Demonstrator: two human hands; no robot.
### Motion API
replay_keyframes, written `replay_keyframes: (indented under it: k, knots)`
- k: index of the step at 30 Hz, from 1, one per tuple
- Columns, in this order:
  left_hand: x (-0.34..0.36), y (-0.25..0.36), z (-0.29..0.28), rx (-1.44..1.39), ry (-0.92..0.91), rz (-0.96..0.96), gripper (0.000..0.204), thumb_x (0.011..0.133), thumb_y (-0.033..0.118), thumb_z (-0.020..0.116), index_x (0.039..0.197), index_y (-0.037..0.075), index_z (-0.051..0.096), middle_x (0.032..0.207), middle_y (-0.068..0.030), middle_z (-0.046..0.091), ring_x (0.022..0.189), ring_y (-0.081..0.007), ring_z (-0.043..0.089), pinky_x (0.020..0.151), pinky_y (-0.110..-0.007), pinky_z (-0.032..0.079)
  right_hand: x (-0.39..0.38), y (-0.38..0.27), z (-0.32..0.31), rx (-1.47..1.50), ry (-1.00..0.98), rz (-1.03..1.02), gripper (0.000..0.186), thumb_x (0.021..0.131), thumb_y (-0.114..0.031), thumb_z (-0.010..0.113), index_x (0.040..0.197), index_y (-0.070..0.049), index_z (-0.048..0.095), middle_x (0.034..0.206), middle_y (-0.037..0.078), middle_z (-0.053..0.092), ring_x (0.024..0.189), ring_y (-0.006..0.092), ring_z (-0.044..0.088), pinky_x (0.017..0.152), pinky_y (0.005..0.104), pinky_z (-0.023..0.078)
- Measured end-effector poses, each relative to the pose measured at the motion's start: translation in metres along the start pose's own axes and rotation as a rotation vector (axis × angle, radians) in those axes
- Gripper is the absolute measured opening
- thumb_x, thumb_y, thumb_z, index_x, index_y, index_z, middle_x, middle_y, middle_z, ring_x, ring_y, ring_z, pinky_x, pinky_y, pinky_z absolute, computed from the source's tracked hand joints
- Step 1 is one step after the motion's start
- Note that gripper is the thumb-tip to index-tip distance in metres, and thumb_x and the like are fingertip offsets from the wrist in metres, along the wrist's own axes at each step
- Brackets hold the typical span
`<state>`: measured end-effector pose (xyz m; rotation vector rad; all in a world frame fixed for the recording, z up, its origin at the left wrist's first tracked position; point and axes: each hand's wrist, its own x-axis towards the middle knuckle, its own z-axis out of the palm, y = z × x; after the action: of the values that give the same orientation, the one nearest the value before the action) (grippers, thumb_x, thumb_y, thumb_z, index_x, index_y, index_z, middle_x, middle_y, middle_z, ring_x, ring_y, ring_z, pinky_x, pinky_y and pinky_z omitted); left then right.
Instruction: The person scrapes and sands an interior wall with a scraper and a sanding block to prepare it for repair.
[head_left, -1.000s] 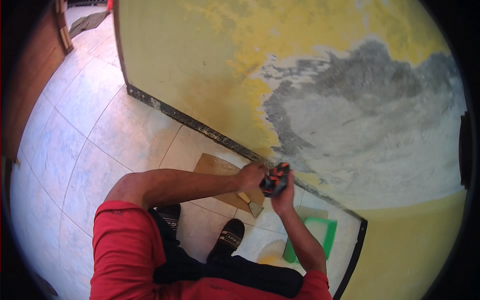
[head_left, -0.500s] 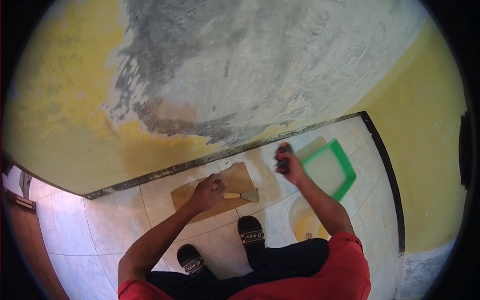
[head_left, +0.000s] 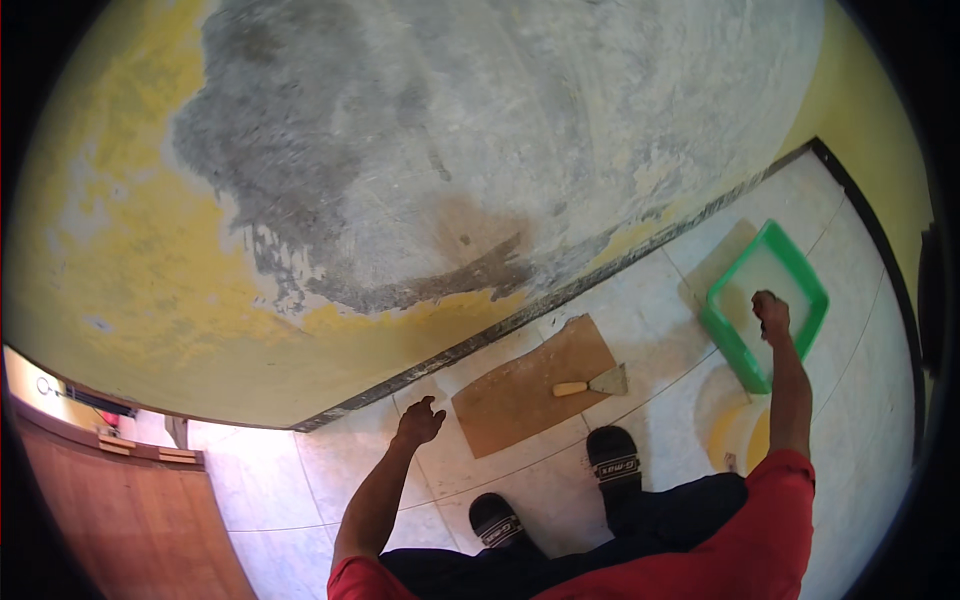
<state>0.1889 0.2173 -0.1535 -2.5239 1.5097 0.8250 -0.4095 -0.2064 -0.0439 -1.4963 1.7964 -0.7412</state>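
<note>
My right hand is over the green tray, its fingers curled. Something dark seems to be in its grip, mostly hidden by the fingers. Inside the tray lies a pale, whitish layer. My left hand hovers beside the brown board with fingers apart and nothing in them. A putty knife with a wooden handle rests across the board's right edge, its wide blade over the tiles.
In front stands a wall with bare grey plaster and peeling yellow paint, with a dark skirting strip at its foot. A yellow bucket is by my right forearm. My sandalled feet are on pale tiles, and a brown wooden panel is at left.
My right hand, which held a black and red object beside the tray, is now over the tray. My left hand has moved off the board to its left. The view has shifted left.
</note>
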Motion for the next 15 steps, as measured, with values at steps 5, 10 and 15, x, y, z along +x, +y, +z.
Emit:
replay_keyframes:
  k: [5, 10, 15]
  knots:
    - [0.001, -0.048, 0.003, 0.053, -0.005, 0.025, 0.058, 0.082, 0.039, 0.054, 0.126, 0.003, 0.042, 0.110, -0.0222, 0.059, 0.106, -0.0371, 0.053, 0.090, -0.043, 0.045, 0.013, 0.003, -0.001, -0.034, 0.028, 0.007, 0.023, 0.077, -0.027, 0.052, 0.071, -0.007, 0.062, 0.062, 0.005, 0.059, 0.052, 0.0123, 0.056, 0.049, 0.0265, 0.043]
    - [-0.012, -0.047, -0.008, -0.015, -0.048, -0.118, 0.059, 0.080, 0.040, 0.055, 0.127, 0.004, 0.044, 0.110, -0.0230, 0.059, 0.106, -0.0373, 0.054, 0.092, -0.042, 0.044, -0.002, -0.018, -0.004, -0.041, -0.023, 0.149, 0.025, 0.078, -0.029, 0.052, 0.072, -0.007, 0.062, 0.065, 0.004, 0.058, 0.052, 0.0114, 0.055, 0.048, 0.0276, 0.045]
    - [-0.027, -0.023, -0.026, -0.118, -0.072, -0.247, 0.059, 0.080, 0.041, 0.056, 0.125, 0.004, 0.045, 0.111, -0.0237, 0.058, 0.106, -0.0364, 0.055, 0.091, -0.041, 0.045, -0.025, -0.055, -0.005, 0.191, -0.001, 0.165, 0.028, 0.082, -0.038, 0.050, 0.083, -0.013, 0.061, 0.059, 0.000, 0.052, 0.044, 0.0111, 0.046, 0.037, 0.0289, 0.037]
